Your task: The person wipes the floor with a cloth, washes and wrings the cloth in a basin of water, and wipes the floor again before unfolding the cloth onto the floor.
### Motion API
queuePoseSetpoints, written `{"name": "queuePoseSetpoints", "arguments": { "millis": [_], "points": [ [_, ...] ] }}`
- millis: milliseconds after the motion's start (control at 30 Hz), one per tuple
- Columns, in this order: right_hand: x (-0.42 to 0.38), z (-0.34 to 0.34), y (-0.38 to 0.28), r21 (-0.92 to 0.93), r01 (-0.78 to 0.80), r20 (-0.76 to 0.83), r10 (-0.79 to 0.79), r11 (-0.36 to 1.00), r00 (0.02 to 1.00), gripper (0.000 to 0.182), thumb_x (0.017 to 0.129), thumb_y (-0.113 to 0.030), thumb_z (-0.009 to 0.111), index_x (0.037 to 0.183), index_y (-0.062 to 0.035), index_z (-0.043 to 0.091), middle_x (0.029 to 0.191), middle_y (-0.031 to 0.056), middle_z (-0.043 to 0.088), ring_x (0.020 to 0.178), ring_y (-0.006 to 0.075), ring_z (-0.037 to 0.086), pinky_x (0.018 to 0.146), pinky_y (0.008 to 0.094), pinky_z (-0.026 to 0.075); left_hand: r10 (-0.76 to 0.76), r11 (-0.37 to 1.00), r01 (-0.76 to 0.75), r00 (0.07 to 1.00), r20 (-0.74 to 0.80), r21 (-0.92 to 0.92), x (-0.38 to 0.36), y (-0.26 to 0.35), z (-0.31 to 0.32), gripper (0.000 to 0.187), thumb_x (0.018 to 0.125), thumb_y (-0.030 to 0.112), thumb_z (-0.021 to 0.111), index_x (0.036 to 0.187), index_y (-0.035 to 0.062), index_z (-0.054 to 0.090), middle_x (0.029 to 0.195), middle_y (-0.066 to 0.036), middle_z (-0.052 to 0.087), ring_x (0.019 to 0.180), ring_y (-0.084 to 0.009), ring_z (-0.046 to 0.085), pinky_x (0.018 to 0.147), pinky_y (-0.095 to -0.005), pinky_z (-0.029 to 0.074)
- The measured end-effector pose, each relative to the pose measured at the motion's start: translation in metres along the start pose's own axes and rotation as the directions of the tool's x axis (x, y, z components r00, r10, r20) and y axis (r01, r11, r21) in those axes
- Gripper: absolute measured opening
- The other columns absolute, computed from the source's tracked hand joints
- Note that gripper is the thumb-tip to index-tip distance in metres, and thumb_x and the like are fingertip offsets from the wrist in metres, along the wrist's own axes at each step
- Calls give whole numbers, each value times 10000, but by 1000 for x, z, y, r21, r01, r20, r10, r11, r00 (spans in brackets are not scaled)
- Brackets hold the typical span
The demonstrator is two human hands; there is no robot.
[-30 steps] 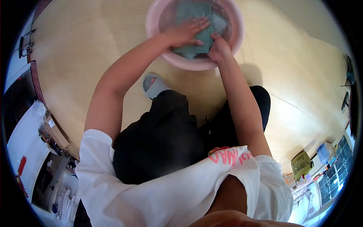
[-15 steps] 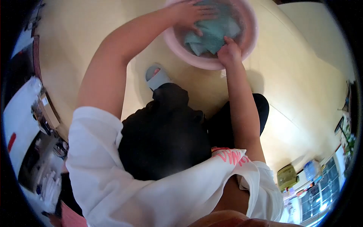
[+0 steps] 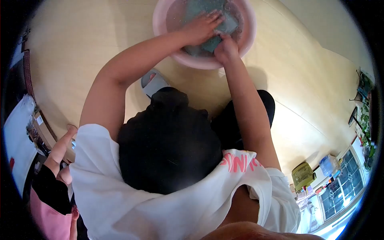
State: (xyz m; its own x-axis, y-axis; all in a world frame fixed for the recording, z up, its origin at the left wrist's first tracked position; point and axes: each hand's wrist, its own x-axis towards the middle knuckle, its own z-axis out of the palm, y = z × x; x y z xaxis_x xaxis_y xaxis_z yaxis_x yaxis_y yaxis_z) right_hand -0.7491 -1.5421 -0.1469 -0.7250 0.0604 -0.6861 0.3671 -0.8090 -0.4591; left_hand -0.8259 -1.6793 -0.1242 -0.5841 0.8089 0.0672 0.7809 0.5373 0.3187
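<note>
A pink basin at the top of the head view holds water and a wet, teal cloth. My left hand lies over the cloth inside the basin, its fingers stretched out. Close beside it, near the basin's near right rim, my right hand is closed on the cloth's edge with the thumb on top. Part of the cloth is under water and beneath my hands.
A grey slipper on my foot is just short of the basin. Another person's leg shows at the lower left, near a cardboard box. To the lower right are a yellow-green basket and a water jug.
My left hand has come nearer to my right hand, and the cloth looks more bunched and lower in the water. The view has shifted, and another person's leg now shows at left.
</note>
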Motion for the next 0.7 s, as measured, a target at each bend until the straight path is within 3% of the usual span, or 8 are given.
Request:
{"name": "queuePoseSetpoints", "arguments": {
  "millis": [100,200,300,400,500,567,667,700],
  "points": [
    [-35,24,-10,-31,51,-59,-53,998,997,358,958,-81,467,1308,-7,457,1206,127,561,1094,291,543,991,433,436,-185,979,195,972,146,-63,4,-4,-38,591,972,328,477,1496,102,325,1554,-149,291,1427,-311,292,1185,-487,200],
    [-39,37,-12,-117,193,-103,-205,974,973,337,968,-109,488,1279,22,504,1177,115,582,1101,257,538,1006,378,416,-8,992,26,988,-152,122,6,-29,-16,704,941,569,420,1428,61,415,1507,-131,382,1418,-311,300,1178,-501,126],
    [-51,48,-9,-411,320,-187,-423,853,887,342,979,-152,508,1254,51,528,1175,113,578,1141,223,511,1020,358,388,-102,975,104,995,-22,195,12,-31,-39,577,963,436,502,1376,34,481,1354,-151,542,1274,-277,487,1126,-450,276],
    [-54,55,-20,-427,338,-127,-426,839,896,381,962,-141,512,1280,67,525,1207,126,579,1146,202,508,992,316,393,-132,927,135,991,-31,351,-3,-56,-28,581,947,277,504,1482,113,349,1524,-155,346,1402,-323,333,1163,-469,261],
    [-48,53,-30,-552,299,-54,-391,778,919,414,926,-119,516,1301,56,515,1216,144,586,1153,211,513,986,305,395,-205,973,216,971,-125,84,-10,-81,2,595,886,179,573,1440,70,387,1437,-183,447,1344,-352,405,1124,-444,333],
    [-48,63,-37,-718,239,-54,-394,654,917,408,895,-108,521,1272,46,535,1202,164,596,1159,239,522,995,315,394,-256,965,236,941,-220,-112,-11,-85,8,583,847,136,615,1390,32,427,1370,-208,491,1300,-371,442,1099,-433,363],
    [-34,60,-24,-971,238,193,-688,-30,700,415,871,-114,530,1261,26,546,1220,209,588,1173,322,519,1025,386,380,-415,905,348,849,-327,-245,-6,-68,-9,563,814,120,674,1319,-24,472,1279,-244,535,1194,-408,514,1046,-444,410],
    [-35,63,-23,-957,267,265,-702,-110,661,424,870,-131,538,1266,19,545,1245,214,576,1190,347,503,1042,406,361,-478,876,402,803,-357,-267,-4,-63,-12,557,807,123,693,1296,-43,484,1250,-256,546,1152,-422,541,1026,-453,427]
  ]
}}
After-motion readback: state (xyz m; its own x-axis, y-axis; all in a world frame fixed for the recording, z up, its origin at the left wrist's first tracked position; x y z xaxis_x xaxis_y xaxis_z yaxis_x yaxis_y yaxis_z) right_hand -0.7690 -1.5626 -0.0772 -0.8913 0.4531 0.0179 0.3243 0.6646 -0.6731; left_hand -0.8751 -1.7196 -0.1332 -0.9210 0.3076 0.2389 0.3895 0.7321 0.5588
